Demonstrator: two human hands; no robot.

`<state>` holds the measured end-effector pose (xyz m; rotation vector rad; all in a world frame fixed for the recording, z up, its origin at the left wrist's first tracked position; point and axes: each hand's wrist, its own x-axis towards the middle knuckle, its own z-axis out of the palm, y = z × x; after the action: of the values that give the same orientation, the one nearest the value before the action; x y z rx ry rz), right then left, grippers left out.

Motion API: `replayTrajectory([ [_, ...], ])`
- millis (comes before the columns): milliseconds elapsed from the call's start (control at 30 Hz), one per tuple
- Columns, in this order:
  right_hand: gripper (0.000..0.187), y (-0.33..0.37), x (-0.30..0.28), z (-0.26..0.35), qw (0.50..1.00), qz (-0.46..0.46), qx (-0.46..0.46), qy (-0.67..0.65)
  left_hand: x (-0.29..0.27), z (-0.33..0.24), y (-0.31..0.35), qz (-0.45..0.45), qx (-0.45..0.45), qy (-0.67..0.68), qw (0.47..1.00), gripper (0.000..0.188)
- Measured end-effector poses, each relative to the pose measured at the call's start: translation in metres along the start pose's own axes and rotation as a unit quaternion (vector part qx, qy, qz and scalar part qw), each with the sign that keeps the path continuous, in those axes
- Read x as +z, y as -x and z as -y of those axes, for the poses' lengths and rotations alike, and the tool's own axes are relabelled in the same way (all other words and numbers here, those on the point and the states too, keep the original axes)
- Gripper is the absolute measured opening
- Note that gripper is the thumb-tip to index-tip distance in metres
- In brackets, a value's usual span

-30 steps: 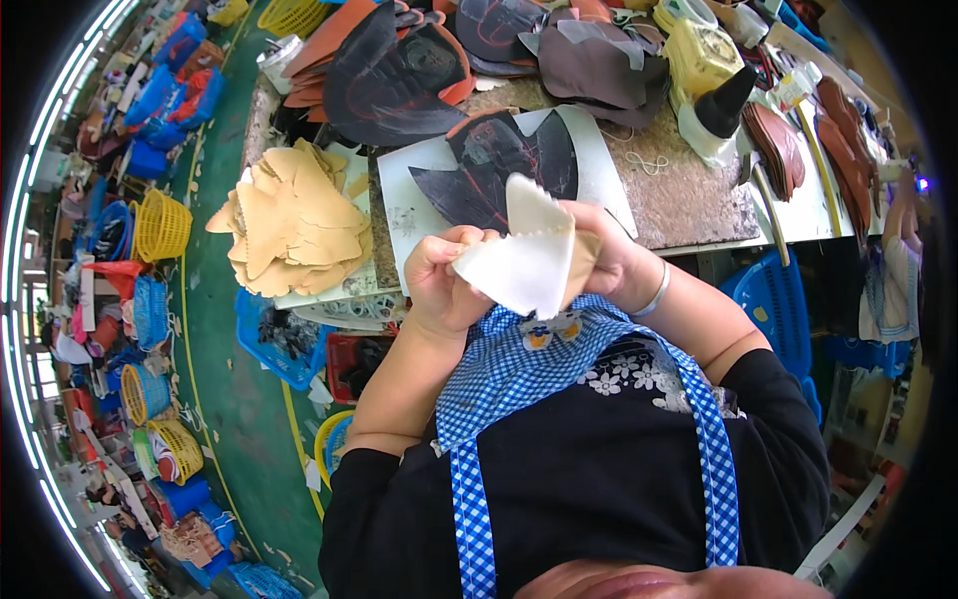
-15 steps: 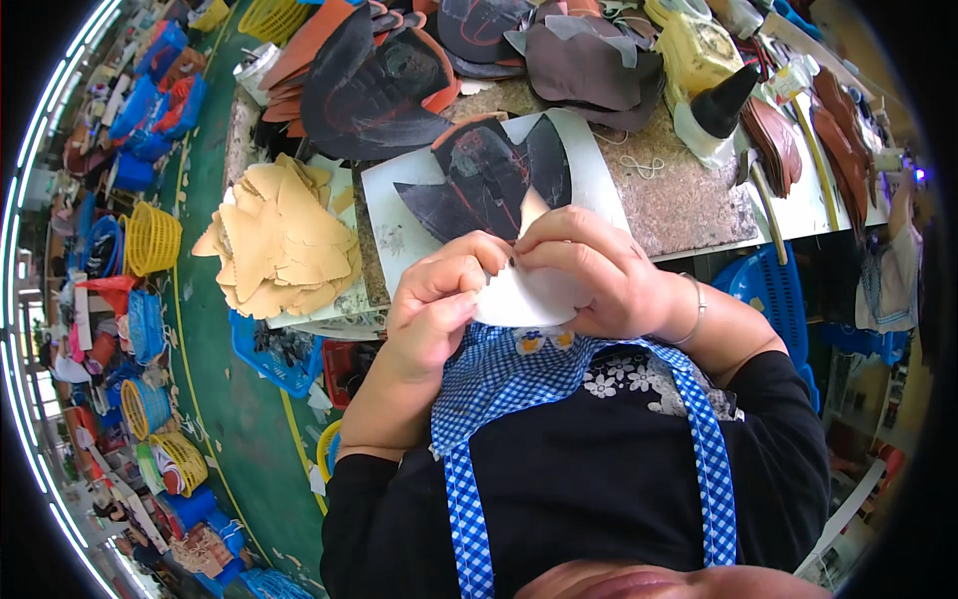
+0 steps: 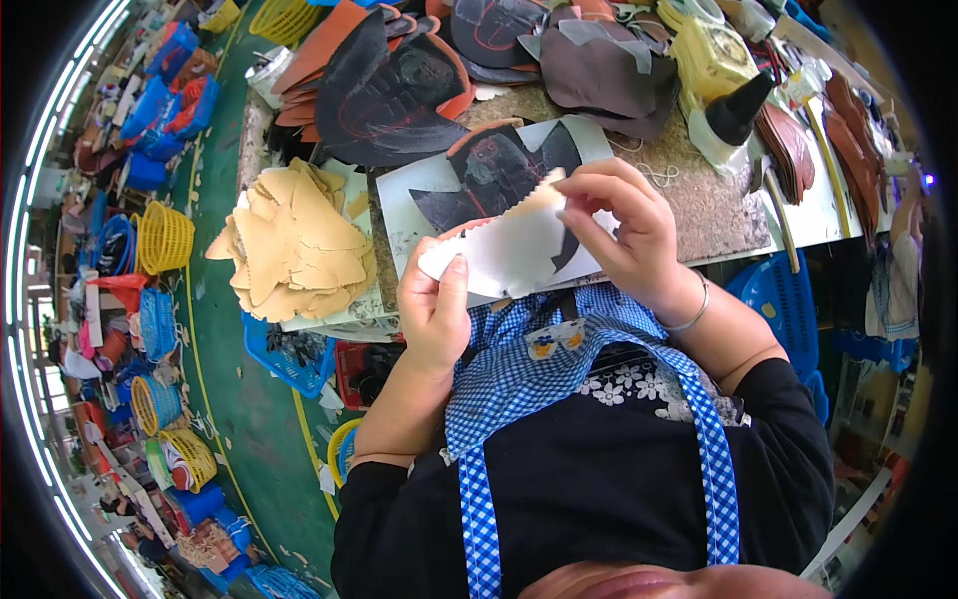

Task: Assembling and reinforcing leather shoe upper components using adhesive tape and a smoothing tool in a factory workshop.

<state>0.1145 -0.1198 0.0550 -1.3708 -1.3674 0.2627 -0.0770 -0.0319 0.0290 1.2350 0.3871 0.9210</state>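
Note:
My left hand [image 3: 437, 307] pinches one end of a thin white piece [image 3: 504, 262] between thumb and fingers, in front of my chest. Along its far edge a tan, scalloped strip [image 3: 534, 203] is turned up. My right hand [image 3: 631, 225] has its thumb and fingertips close together at the raised tip of that edge, and seems to grip it. Beyond the hands a black cut piece [image 3: 486, 170] with reddish edges lies on a white board [image 3: 397, 190]. To the left is a heap of tan cut pieces [image 3: 299, 240].
Stacked black and orange pieces [image 3: 384, 90] lie at the back, beside dark brown ones [image 3: 609, 80]. A black-nozzled bottle [image 3: 738, 112] and a yellow container [image 3: 711, 58] stand back right. Blue baskets [image 3: 289, 357] sit below the table edge.
The white piece has come up and turned so its broad face shows. My right hand has moved up and right to its tip; my left has shifted slightly lower.

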Motion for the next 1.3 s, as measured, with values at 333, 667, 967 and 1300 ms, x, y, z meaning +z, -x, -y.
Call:
replayTrajectory([
  [333,0.015,-0.006,0.016,-0.003,0.995,0.031,-0.078,0.045,0.001,-0.004,0.001,0.075,-0.031,0.030,0.996,0.014],
  [667,0.008,0.002,0.021,0.004,0.999,0.016,0.024,0.038,0.002,0.003,0.003,0.092,-0.058,0.107,0.988,0.019],
  [967,0.012,0.012,-0.006,-0.030,0.787,0.013,0.423,-0.449,-0.019,0.025,-0.013,-0.024,-0.148,0.343,0.927,0.027],
  [1300,0.037,0.019,-0.092,0.007,0.960,0.242,0.123,0.074,-0.008,-0.003,-0.016,0.118,0.040,-0.094,0.988,0.011],
])
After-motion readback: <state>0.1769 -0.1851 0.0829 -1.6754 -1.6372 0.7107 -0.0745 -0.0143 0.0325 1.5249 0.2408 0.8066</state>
